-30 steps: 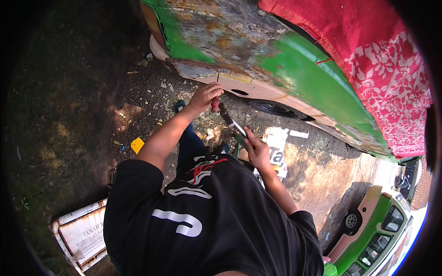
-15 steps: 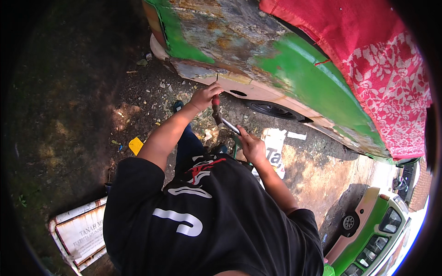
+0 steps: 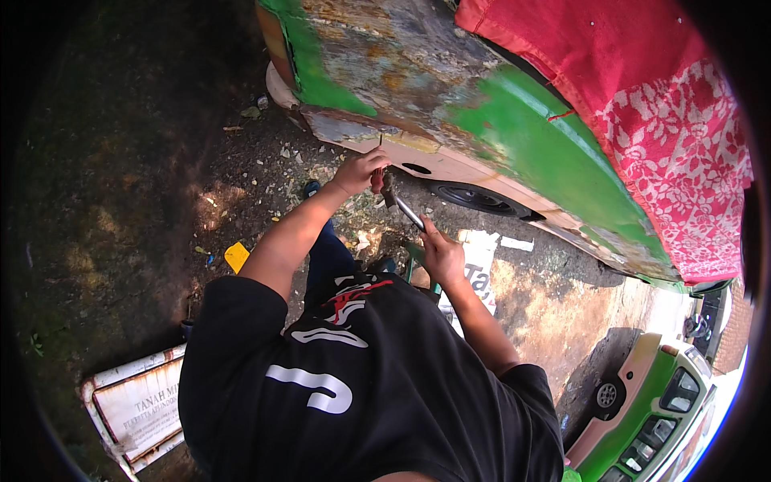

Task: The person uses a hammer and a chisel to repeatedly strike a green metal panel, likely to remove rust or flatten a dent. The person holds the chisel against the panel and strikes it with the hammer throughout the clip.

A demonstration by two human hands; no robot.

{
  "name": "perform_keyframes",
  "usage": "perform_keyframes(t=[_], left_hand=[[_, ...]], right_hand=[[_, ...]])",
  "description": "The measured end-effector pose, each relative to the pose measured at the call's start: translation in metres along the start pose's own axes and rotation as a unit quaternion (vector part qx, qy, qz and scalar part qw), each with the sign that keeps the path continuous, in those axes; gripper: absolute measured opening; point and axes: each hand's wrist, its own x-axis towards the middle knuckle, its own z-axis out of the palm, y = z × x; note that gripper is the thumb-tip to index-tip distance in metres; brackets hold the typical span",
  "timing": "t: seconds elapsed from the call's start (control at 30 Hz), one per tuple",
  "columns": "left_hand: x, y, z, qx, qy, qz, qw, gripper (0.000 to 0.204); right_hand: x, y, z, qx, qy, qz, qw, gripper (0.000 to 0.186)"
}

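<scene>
My left hand is closed round a screwdriver with a red handle. Its thin shaft points away from me, the tip at the lower side panel of a worn green and pinkish vehicle; whether it has gone into the metal is too small to tell. My right hand grips the handle of a hammer. The hammer head is right by the butt of the screwdriver; I cannot tell if they touch.
The vehicle's body has bare rusty patches, and a red patterned cloth drapes over it. Its wheel is at the right. A printed sheet and a yellow piece lie on the littered ground. Another green vehicle stands lower right, a rusty-framed sign lower left.
The hammer head has shifted slightly up and to the right, beside the end of the screwdriver. My left hand keeps its hold, and the whole view has moved a little.
</scene>
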Motion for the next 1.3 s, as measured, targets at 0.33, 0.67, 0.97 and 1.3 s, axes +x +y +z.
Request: perform_keyframes(t=[0.33,0.67,0.97,1.3], left_hand=[[0.013,0.015,-0.007,-0.022,-0.005,-0.016,1.0,0.03],[0.028,0.014,-0.003,-0.01,0.014,-0.038,0.999,0.02],[0.051,0.033,-0.023,-0.119,-0.093,-0.124,0.981,0.017],[0.081,0.034,-0.014,0.029,-0.12,-0.087,0.989,0.026]], right_hand=[[-0.006,-0.004,-0.004,0.045,0.014,0.008,0.999,0.047],[-0.004,-0.001,-0.005,0.113,0.041,-0.022,0.993,0.043],[0.006,-0.009,-0.012,0.136,0.052,0.094,0.985,0.042],[0.022,-0.007,-0.017,0.121,-0.035,0.257,0.958,0.04]])
